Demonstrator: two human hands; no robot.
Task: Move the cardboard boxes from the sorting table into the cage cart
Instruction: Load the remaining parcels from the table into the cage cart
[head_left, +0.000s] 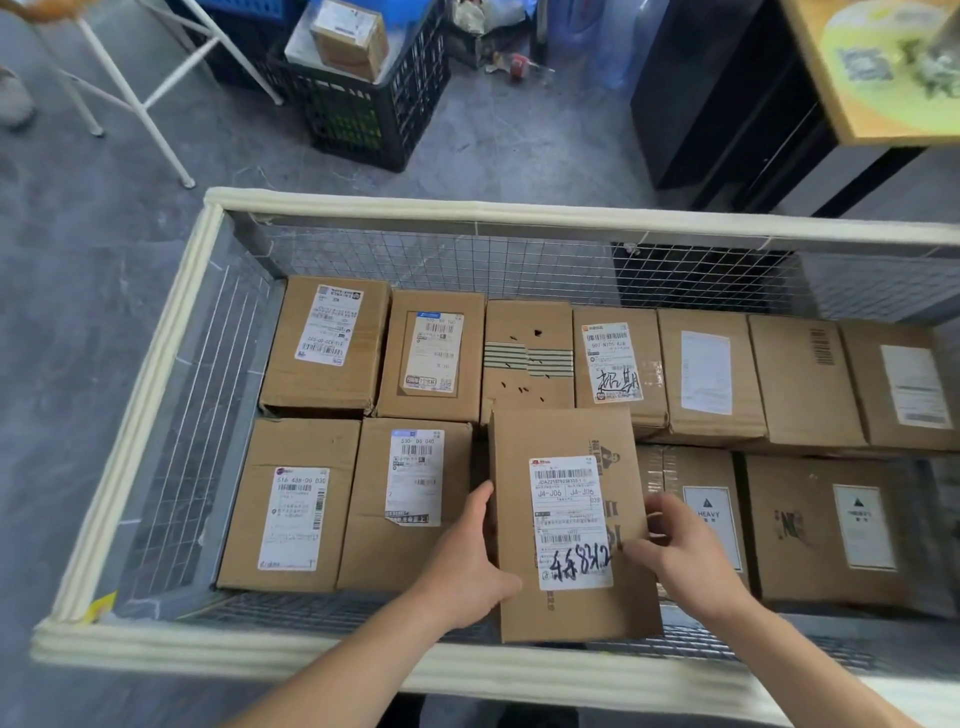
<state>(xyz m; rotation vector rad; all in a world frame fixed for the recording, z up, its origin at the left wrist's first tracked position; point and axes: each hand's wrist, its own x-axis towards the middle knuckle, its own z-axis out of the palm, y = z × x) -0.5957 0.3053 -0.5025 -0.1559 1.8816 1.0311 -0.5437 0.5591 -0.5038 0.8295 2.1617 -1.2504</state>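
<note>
I hold a cardboard box (566, 519) with a white shipping label and handwritten black numbers over the near middle of the cage cart (467, 213). My left hand (467, 566) grips its left edge, thumb on top. At its right edge my right hand (680, 551) holds it with curled fingers. The box sits higher than the ones around it, above a gap in the front row. Several labelled cardboard boxes (327, 343) fill the cart floor in two rows.
The cart has wire-mesh walls and a cream padded rim. Beyond it stand a black plastic crate (363, 104) with a small box on top, white metal legs (140, 98) at the far left, and a dark cabinet (727, 104) under a wooden tabletop at the far right.
</note>
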